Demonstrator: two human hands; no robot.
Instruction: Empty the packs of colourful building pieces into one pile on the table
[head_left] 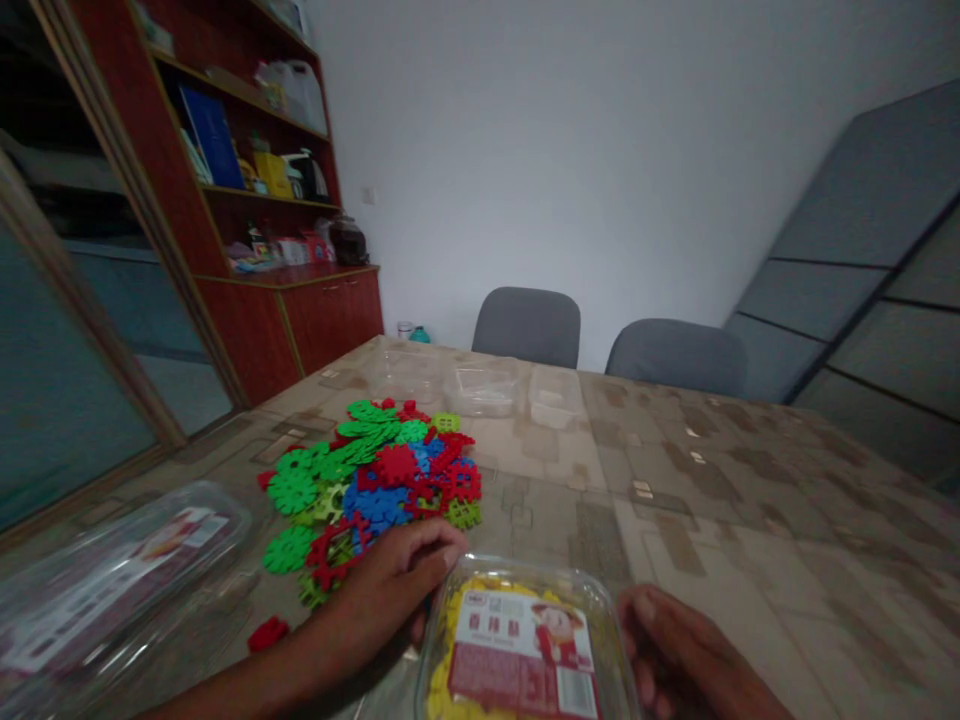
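Note:
A clear plastic food container [442, 650] with a red and white label stands at the table's near edge, full of yellow pieces [480, 585]. My left hand [420, 565] is closed at its upper left corner, fingers curled against the rim. At the container's right side, my right hand [686, 650] has its fingers curled in against the edge; some fingertips are hidden. Beyond my left hand lies a heap of plastic building pieces: green discs [292, 480], blue pieces [379, 503], red pieces [396, 465] and yellow-green ones [463, 513].
To the left lies a clear labelled lid or container [217, 490]. Three clear plastic boxes [405, 375] stand at the table's far side. One red piece [268, 633] lies near my left forearm. Two grey chairs [527, 325] and a red shelf cabinet [330, 315] are beyond the table [750, 520].

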